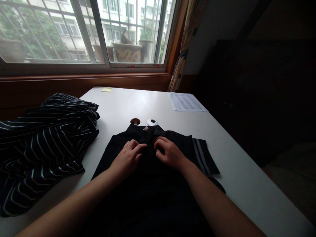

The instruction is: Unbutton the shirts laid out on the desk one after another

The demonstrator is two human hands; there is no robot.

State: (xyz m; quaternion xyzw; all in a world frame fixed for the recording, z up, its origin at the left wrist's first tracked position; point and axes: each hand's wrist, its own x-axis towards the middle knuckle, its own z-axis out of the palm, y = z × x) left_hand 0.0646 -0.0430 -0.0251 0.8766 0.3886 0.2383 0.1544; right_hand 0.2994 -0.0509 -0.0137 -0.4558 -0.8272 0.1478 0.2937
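Observation:
A black collared shirt (153, 177) lies spread on the white table in front of me, its collar toward the window. Two grey stripes cross its right sleeve, and a small pale label shows inside the collar. My left hand (128, 154) pinches the shirt's front just below the collar, thumb and forefinger close together. Close by on the right, my right hand (169, 153) has its fingers curled onto the fabric at the other side of the neck opening. The dark cloth hides exactly what lies between the fingertips.
A crumpled black-and-white striped garment (49, 144) covers the table's left side. Beyond the collar are a round brown hole (135, 121) and a white round cap (152, 122). Printed papers (187, 102) lie at the right edge, a yellow note (106, 89) at the far edge, below the window.

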